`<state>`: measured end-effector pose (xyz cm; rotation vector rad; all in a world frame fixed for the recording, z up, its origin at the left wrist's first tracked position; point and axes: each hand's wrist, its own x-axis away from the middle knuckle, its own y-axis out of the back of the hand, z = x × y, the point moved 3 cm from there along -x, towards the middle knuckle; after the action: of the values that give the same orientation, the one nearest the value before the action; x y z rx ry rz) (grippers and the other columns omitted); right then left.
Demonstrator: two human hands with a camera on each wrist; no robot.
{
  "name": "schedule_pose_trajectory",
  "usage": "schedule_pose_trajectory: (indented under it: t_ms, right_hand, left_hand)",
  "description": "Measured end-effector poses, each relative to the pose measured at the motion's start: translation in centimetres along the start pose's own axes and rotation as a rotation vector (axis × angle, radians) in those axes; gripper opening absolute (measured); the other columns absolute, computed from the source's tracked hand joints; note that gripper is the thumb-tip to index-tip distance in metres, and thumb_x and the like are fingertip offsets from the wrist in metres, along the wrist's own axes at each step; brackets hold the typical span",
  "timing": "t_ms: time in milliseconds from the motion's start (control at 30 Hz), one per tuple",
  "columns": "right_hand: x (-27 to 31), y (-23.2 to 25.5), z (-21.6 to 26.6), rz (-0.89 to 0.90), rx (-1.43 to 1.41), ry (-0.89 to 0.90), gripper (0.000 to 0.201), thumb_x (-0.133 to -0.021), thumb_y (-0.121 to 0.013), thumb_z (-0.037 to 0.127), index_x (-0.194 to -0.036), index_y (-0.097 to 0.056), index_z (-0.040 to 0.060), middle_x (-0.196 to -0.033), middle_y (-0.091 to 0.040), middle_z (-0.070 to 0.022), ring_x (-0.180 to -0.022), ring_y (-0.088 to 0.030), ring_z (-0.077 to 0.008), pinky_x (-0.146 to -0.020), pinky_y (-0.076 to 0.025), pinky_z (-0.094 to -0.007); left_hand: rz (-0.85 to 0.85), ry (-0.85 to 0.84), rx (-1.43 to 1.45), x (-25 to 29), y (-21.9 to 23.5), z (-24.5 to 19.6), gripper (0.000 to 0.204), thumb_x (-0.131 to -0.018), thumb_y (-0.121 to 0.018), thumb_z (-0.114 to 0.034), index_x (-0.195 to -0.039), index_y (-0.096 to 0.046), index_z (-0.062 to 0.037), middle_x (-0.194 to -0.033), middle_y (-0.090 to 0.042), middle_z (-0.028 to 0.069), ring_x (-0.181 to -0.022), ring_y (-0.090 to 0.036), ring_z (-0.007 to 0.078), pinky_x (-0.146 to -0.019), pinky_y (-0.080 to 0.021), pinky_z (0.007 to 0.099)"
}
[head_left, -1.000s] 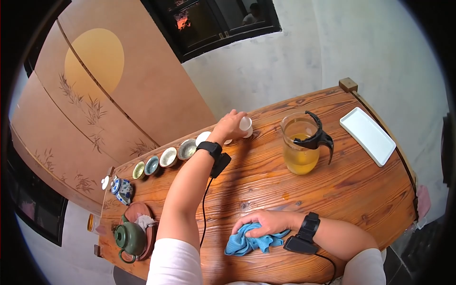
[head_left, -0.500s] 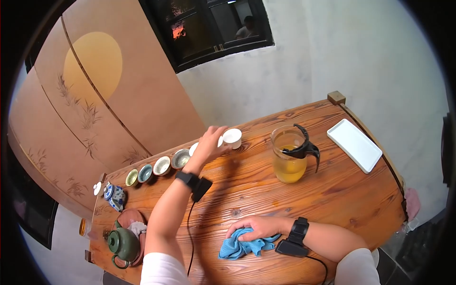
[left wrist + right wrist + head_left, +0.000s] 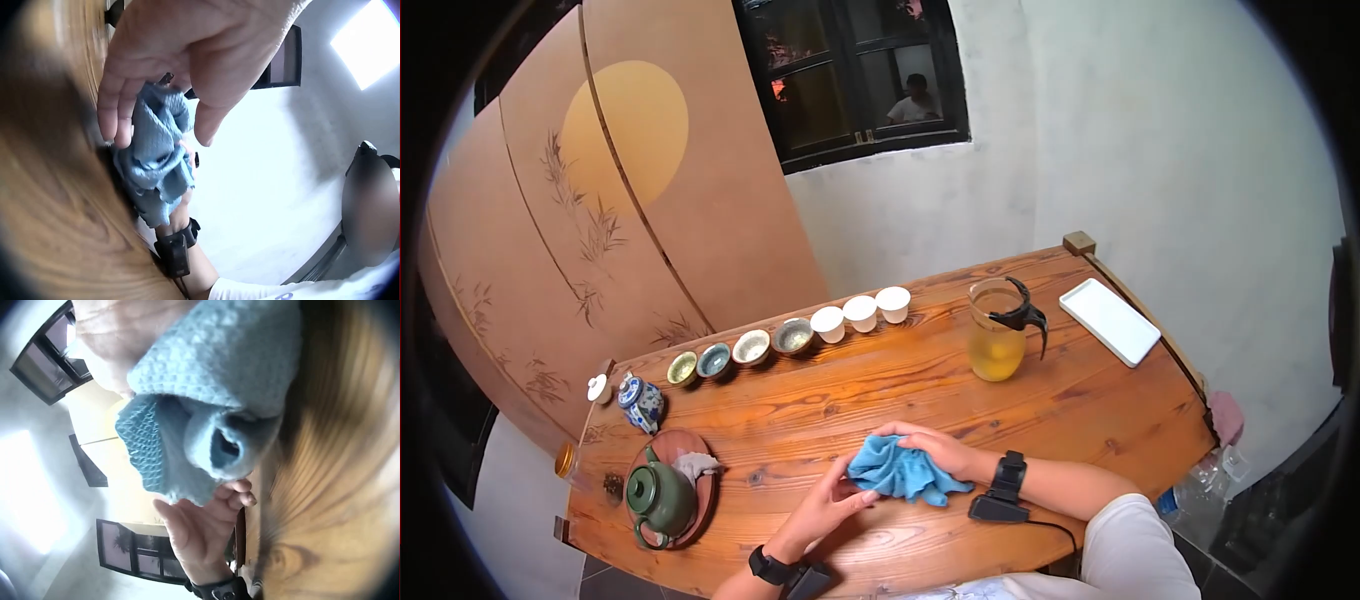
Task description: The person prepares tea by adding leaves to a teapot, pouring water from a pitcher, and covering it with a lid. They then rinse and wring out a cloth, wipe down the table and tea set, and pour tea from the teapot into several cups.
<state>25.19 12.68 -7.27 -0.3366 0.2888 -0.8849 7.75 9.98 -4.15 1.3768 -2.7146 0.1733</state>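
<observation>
My right hand (image 3: 935, 450) grips a crumpled blue cloth (image 3: 905, 472), lifted close over the front of the table. Beside the cloth's left edge is my left hand (image 3: 828, 508), its thumb apart from its fingers. In the left wrist view, the left hand's fingers (image 3: 115, 112) are loosely spread around one end of the cloth. Seen from the right wrist, the cloth hangs in folds and hides most of the right hand's fingers. Along the back edge stand three white cups (image 3: 860, 314), with several coloured tea bowls (image 3: 751, 347) continuing the row leftward.
A glass pitcher (image 3: 997, 345) of yellow liquid with a black handle stands right of centre. Behind it to the right lies a white tray (image 3: 1110, 322). At left, a green teapot (image 3: 660, 497) sits on a reddish dish (image 3: 708, 500), near a blue-and-white pot (image 3: 640, 402).
My left hand has left the white cups at the back and come down to the cloth. The right hand has lifted and turned with the cloth, which was pressed on the table.
</observation>
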Motion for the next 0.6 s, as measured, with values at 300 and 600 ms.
schedule_pose_trajectory:
  t_ms: [300,600]
  right_hand:
    - [-0.4,-6.4,0.5,-0.088,0.699,0.28,0.047,-0.083,-0.043,0.017,-0.124,-0.032,-0.0012,-0.123,-0.04,-0.018,-0.115,-0.04,-0.0248,-0.096,-0.031,-0.0319]
    - [0.7,-7.3,0.9,-0.036,0.613,0.215,0.044,-0.077,-0.062,0.038,-0.101,-0.055,0.0016,-0.085,-0.061,-0.0085,-0.079,-0.056,-0.0141,-0.071,-0.045,-0.0269]
  left_hand:
    - [-0.354,-0.444,0.057,1.1,4.6,0.2,0.005,-0.087,-0.051,-0.011,-0.087,-0.052,-0.0064,-0.078,-0.052,-0.0031,-0.07,-0.047,0.0038,-0.064,-0.04,0.0189]
    - [-0.516,-0.617,0.136,3.2,5.3,-0.9,0.008,-0.087,-0.052,-0.013,-0.085,-0.048,-0.0059,-0.074,-0.049,-0.003,-0.067,-0.044,0.0041,-0.061,-0.037,0.0176]
